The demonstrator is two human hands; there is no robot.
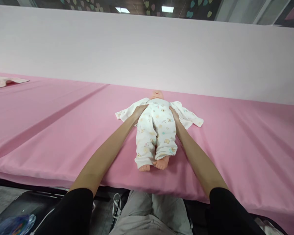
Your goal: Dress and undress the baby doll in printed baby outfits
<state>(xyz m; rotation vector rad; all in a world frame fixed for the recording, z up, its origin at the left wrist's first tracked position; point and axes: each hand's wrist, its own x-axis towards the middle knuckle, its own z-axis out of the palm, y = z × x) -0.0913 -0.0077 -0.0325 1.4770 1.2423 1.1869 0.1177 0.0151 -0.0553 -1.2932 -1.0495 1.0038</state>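
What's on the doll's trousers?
The trousers are white with little yellowish animal-like prints, best seen in the head view.

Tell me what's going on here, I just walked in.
A person's left hand and right hand are at either side of a baby doll, by the waist of its patterned trousers; whether they grip the cloth is unclear. The doll lies face up on a pink cover, white sleeves spread out, bare feet toward the person.
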